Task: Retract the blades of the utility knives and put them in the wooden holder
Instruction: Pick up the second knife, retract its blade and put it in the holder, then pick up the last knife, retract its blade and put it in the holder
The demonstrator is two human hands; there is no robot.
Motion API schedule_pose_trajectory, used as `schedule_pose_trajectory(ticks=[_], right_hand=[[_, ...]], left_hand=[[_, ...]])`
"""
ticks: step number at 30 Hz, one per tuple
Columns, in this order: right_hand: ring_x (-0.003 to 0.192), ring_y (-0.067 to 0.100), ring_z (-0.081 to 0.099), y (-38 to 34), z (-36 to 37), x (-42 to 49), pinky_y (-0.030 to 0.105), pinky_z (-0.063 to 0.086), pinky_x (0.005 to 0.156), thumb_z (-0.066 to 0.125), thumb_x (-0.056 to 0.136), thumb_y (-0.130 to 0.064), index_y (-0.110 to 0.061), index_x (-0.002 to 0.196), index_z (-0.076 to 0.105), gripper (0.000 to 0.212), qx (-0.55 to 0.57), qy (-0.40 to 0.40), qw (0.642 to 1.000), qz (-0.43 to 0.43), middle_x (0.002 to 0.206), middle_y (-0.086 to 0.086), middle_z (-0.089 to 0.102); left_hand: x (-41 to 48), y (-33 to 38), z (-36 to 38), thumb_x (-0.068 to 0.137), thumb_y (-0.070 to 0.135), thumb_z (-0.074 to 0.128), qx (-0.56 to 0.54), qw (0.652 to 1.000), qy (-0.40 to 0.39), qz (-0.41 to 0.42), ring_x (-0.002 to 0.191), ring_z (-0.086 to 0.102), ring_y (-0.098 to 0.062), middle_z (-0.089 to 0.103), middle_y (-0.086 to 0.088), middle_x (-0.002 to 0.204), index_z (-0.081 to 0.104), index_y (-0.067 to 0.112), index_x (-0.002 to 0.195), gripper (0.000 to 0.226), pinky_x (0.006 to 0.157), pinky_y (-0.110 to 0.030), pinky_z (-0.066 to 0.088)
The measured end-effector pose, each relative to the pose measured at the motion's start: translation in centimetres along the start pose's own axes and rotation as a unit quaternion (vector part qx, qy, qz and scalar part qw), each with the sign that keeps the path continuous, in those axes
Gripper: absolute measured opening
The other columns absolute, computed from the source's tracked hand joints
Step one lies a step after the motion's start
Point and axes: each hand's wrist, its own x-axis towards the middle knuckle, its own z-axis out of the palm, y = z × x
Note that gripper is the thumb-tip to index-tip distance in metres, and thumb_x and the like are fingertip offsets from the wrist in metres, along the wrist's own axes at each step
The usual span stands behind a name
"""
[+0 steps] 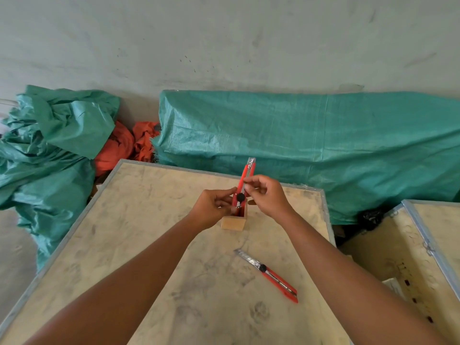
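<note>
No readable writing. Two red plastic utility knives: one (pixel 245 185) upright in the square wooden holder (pixel 234 221), pinched by left hand (pixel 214 210) and right hand (pixel 267 195) — the other (pixel 267 273) flat just nearer than the holder, segmented blade out, on the scuffed plywood crate top (pixel 149 245).

Knife (pixel 245 184) base hidden inside holder (pixel 234 222)

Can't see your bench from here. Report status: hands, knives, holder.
Both hands, left and right, on one red knife standing in the wooden holder. Second knife on the tabletop, blade out. Nothing in the way.
</note>
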Motion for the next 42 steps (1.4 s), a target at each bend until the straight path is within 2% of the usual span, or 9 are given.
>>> schedule_pose_trajectory(ticks=[6, 13, 15, 19, 22, 30, 36, 40, 42], right_hand=[[0.086, 0.020, 0.076, 3.2, 1.2, 2.5, 0.044, 0.065, 0.079, 0.072, 0.090, -0.006, -0.025, 0.101, 0.075, 0.022, -0.024, 0.034, 0.999, 0.030, 0.094, 0.004, 0.078], [0.080, 0.001, 0.065, 6.6, 4.3, 3.8, 0.011, 0.049, 0.076, 0.073, 0.088, -0.004, -0.015, 0.104, 0.078, 0.020, -0.112, 0.053, 0.992, 0.037, 0.101, 0.001, 0.078], [0.087, 0.007, 0.068, 7.3, 5.4, 3.9, 0.006, 0.047, 0.079, 0.073, 0.089, -0.003, -0.014, 0.107, 0.079, 0.022, -0.133, 0.031, 0.990, 0.042, 0.107, 0.003, 0.078], [0.098, 0.021, 0.073, 8.5, 7.2, 3.8, 0.033, 0.058, 0.093, 0.070, 0.090, -0.005, -0.015, 0.109, 0.079, 0.023, -0.181, 0.000, 0.983, 0.023, 0.109, 0.005, 0.079], [0.099, 0.024, 0.074, 8.9, 7.4, 3.8, 0.038, 0.059, 0.095, 0.069, 0.091, -0.006, -0.015, 0.111, 0.079, 0.024, -0.206, -0.012, 0.979, 0.005, 0.109, 0.006, 0.079], [0.099, 0.027, 0.072, 9.1, 6.7, 3.5, 0.027, 0.050, 0.092, 0.072, 0.086, 0.001, -0.009, 0.107, 0.080, 0.024, -0.205, 0.017, 0.978, -0.033, 0.106, 0.013, 0.078], [0.080, 0.020, 0.073, 9.1, 4.6, 2.1, 0.009, 0.046, 0.079, 0.076, 0.082, 0.003, -0.009, 0.101, 0.080, 0.023, -0.178, 0.060, 0.981, -0.054, 0.099, 0.009, 0.077], [0.080, 0.019, 0.073, 10.2, 2.4, -0.8, 0.012, 0.051, 0.078, 0.074, 0.084, 0.003, -0.009, 0.103, 0.079, 0.023, -0.165, 0.054, 0.985, -0.027, 0.104, 0.009, 0.077], [0.082, 0.018, 0.073, 11.2, 1.3, -2.6, 0.004, 0.049, 0.075, 0.075, 0.086, 0.002, -0.010, 0.104, 0.079, 0.022, -0.139, 0.047, 0.989, 0.013, 0.107, 0.007, 0.077]], left_hand=[[2.5, -3.7, 0.5, 0.074, 0.007, 0.084, 0.057, 0.995, 0.058, -0.053, 0.101, 0.069, -0.013, 0.074, 0.001, 0.112, 0.063, 0.014, 0.130, 0.060, 0.095, -0.033, 0.055], [5.0, -7.7, 1.5, 0.076, 0.023, 0.084, 0.146, 0.979, 0.039, -0.138, 0.133, 0.051, -0.023, 0.053, -0.008, 0.146, 0.040, 0.019, 0.148, 0.085, 0.100, -0.036, 0.046], [5.6, -8.4, 1.9, 0.076, 0.019, 0.084, 0.123, 0.980, 0.033, -0.151, 0.132, 0.053, -0.022, 0.053, -0.008, 0.146, 0.040, 0.015, 0.148, 0.085, 0.101, -0.035, 0.046], [6.1, -9.3, 2.1, 0.078, 0.011, 0.081, 0.099, 0.984, 0.013, -0.145, 0.121, 0.062, -0.019, 0.066, -0.003, 0.131, 0.054, 0.016, 0.139, 0.067, 0.095, -0.028, 0.048], [5.9, -9.3, 2.1, 0.080, 0.009, 0.079, 0.090, 0.987, 0.018, -0.131, 0.117, 0.063, -0.016, 0.068, -0.001, 0.126, 0.059, 0.016, 0.135, 0.060, 0.091, -0.026, 0.047], [5.5, -9.3, 2.6, 0.080, 0.004, 0.077, 0.059, 0.990, 0.036, -0.124, 0.120, 0.063, -0.017, 0.067, -0.002, 0.128, 0.060, 0.015, 0.134, 0.057, 0.090, -0.025, 0.046], [3.7, -8.1, 2.9, 0.080, 0.021, 0.081, 0.060, 0.983, 0.109, -0.136, 0.122, 0.060, -0.019, 0.058, -0.001, 0.140, 0.053, 0.014, 0.140, 0.067, 0.090, -0.027, 0.049], [0.9, -6.7, 4.5, 0.081, 0.011, 0.078, 0.031, 0.977, 0.201, -0.060, 0.114, 0.062, -0.014, 0.062, 0.001, 0.130, 0.063, 0.019, 0.128, 0.050, 0.090, -0.028, 0.055], [-0.8, -6.4, 6.0, 0.081, 0.008, 0.077, 0.034, 0.979, 0.200, -0.034, 0.108, 0.063, -0.010, 0.065, 0.005, 0.123, 0.067, 0.021, 0.122, 0.044, 0.086, -0.020, 0.055]])
